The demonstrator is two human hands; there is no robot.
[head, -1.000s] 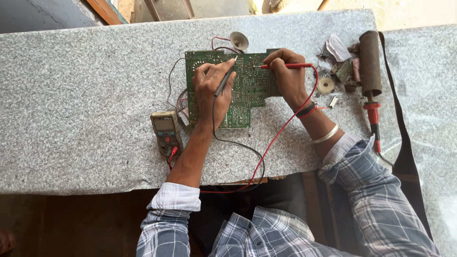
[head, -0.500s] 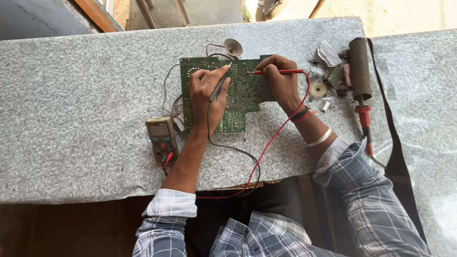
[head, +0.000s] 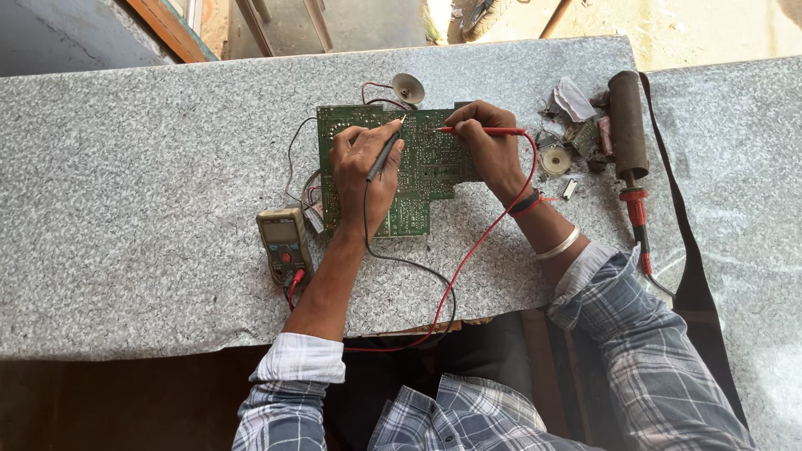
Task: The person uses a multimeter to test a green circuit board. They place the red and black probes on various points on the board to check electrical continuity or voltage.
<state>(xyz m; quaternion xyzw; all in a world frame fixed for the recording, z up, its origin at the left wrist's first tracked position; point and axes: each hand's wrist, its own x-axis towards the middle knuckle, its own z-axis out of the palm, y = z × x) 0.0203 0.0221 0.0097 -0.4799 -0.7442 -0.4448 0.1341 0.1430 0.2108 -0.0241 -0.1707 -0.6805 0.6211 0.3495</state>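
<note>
A green circuit board (head: 426, 167) lies flat on the grey speckled stone slab (head: 150, 192). My left hand (head: 361, 171) rests on the board and grips a black test probe (head: 384, 155), its tip touching the board near the top middle. My right hand (head: 489, 142) holds a red test probe (head: 484, 131), its tip pointing left onto the board close to the black tip. Black and red leads loop down over the slab's front edge to a small multimeter (head: 283, 240) lying left of the board.
A small round speaker (head: 408, 87) with thin wires sits behind the board. To the right lie a solder roll (head: 555, 159), crumpled scraps (head: 573, 100), a dark cylinder (head: 627, 123) and a red-handled tool (head: 638, 219). A black strap (head: 668, 184) runs along the slab's right edge.
The view has shifted slightly. Both hands stay on the board with the probes; the probe tips have barely moved.
</note>
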